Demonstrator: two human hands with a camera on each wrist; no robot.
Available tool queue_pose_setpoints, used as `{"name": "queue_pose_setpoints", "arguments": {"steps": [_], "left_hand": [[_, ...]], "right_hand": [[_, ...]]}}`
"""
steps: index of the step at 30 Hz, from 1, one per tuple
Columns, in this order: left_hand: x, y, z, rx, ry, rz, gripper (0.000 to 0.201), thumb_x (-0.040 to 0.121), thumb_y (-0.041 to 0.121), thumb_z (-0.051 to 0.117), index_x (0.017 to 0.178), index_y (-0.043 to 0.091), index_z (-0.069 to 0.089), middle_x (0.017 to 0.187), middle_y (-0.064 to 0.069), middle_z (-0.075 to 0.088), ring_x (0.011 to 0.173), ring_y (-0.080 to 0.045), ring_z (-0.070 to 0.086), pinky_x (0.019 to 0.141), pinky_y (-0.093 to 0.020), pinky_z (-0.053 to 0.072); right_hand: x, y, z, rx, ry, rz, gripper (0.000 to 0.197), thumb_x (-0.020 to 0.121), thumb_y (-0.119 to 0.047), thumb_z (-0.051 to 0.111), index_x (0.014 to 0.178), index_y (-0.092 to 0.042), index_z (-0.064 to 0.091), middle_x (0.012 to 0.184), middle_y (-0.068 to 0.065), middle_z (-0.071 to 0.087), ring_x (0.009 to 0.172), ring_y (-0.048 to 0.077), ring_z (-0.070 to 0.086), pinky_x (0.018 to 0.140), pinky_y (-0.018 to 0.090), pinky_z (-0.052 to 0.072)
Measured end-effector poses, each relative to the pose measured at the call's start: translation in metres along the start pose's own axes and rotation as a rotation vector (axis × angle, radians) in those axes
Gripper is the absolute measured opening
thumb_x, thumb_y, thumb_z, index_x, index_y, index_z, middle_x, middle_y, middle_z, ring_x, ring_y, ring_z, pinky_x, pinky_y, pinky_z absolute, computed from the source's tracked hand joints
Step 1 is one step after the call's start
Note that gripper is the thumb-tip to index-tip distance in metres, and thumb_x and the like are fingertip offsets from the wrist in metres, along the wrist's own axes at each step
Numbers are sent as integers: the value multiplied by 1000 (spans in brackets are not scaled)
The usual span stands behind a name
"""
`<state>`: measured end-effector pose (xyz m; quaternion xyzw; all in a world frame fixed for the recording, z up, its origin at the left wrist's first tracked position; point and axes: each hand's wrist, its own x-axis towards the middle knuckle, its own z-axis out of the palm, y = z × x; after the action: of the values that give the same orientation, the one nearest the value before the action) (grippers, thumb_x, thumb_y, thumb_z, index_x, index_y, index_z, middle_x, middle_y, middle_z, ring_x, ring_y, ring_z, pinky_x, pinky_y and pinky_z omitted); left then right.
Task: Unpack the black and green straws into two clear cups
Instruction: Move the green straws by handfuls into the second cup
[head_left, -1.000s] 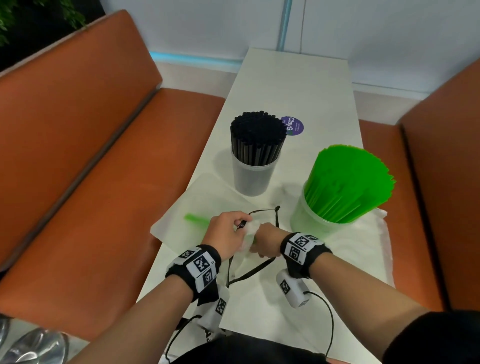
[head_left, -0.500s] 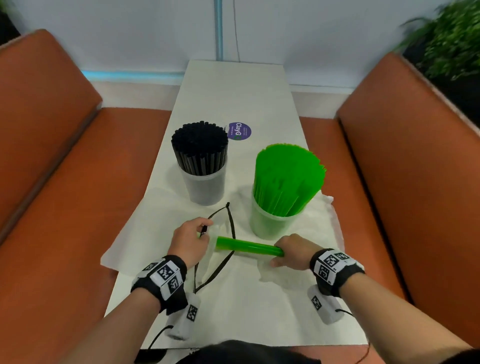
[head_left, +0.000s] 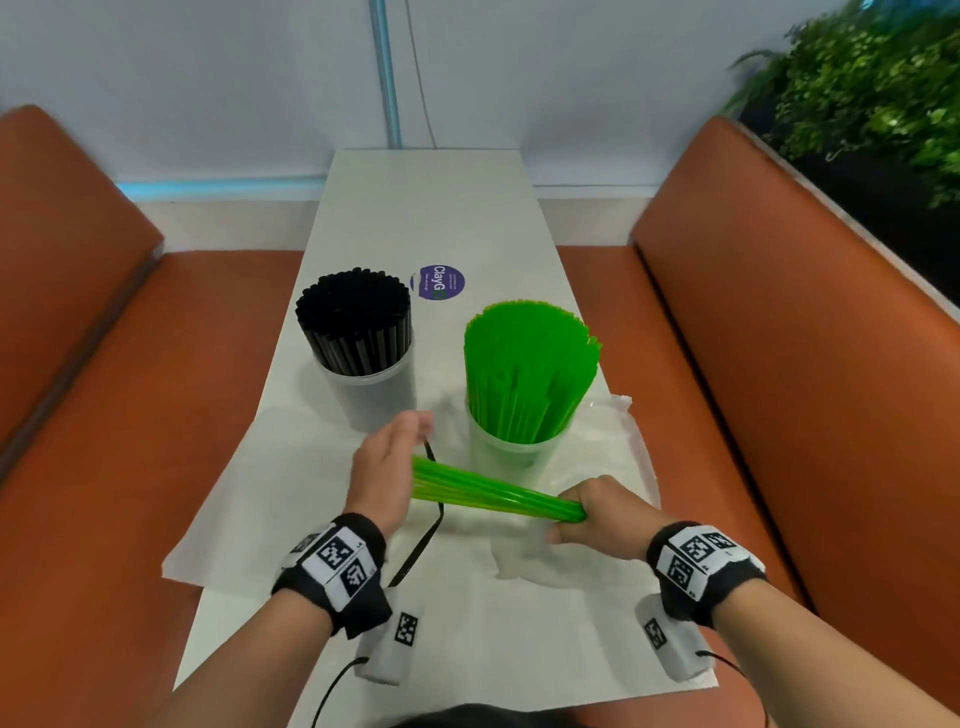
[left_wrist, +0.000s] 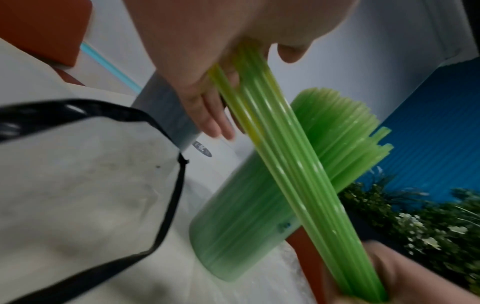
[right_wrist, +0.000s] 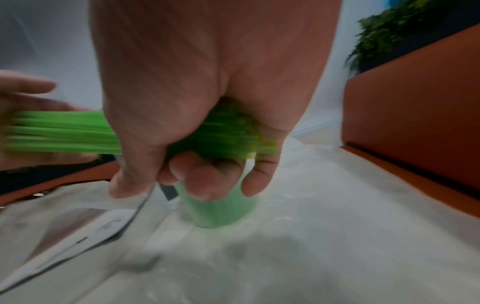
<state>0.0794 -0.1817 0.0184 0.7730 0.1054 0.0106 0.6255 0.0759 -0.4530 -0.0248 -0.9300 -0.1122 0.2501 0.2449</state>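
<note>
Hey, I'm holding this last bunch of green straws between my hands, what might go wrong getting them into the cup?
1. The green cup already looks packed, with its straws fanning out, so pushing the bunch in may tip it or bend straws.
2. Only the right hand grips the bunch; the left hand just presses flat on its end, so straws may slide out.
3. The black drawstring lies under the bunch and could snag.
</note>
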Motion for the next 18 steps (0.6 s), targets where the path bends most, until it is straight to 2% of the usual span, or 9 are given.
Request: {"name": "queue_pose_setpoints", "arguments": {"steps": [2,5,7,10,13,15,18], "left_hand": [[-3,6,12,38,-84,24,33,103,33,44,91,25,73,87,3,76,89,-16,70,95,-44,52],[-4,10,13,83,-93,84,34,104,31,43,91,24,73,84,3,75,85,-18,69,90,-45,54],[0,15,3,-41,-39,83,37,105,37,39,100,20,72,89,-3,75,85,-23,71,85,-44,55],[4,22,-11,-254,12,58,54,103,51,26,116,17,67,99,-12,74,84,-33,72,76,-43,57],[4,26,-24,-515,95,-28,58,104,51,24,116,14,67,102,-18,73,92,-40,70,85,-49,54],[4,27,-30,-642,124,-54,52,105,48,28,108,14,68,97,-16,73,88,-35,70,86,-49,53],[1,28,-27,-645,79,-41,29,103,31,43,105,11,65,87,-13,70,73,-29,70,74,-46,58]], "right_hand": [[9,-23,0,-39,-27,-54,26,81,-50,72,72,-26,64,67,-6,60,53,5,52,52,21,42],[18,-52,-5,-55,-32,-107,31,85,-45,70,90,-15,67,73,1,62,53,9,54,55,23,48],[19,-64,-10,22,-33,-109,33,85,-43,71,85,-11,64,70,4,61,50,12,55,52,23,47],[17,-83,-14,120,-60,-149,33,85,-42,71,81,-11,60,63,4,60,49,13,59,53,25,49],[11,-102,-21,216,-29,-216,29,85,-43,71,71,-22,56,54,-1,60,45,9,58,50,21,47],[6,-115,-27,315,15,-259,29,86,-40,71,69,-23,55,47,-5,55,41,8,51,46,17,42],[-1,-138,-38,516,88,-358,28,88,-33,71,75,-12,58,49,-1,53,44,13,48,50,24,43]]}}
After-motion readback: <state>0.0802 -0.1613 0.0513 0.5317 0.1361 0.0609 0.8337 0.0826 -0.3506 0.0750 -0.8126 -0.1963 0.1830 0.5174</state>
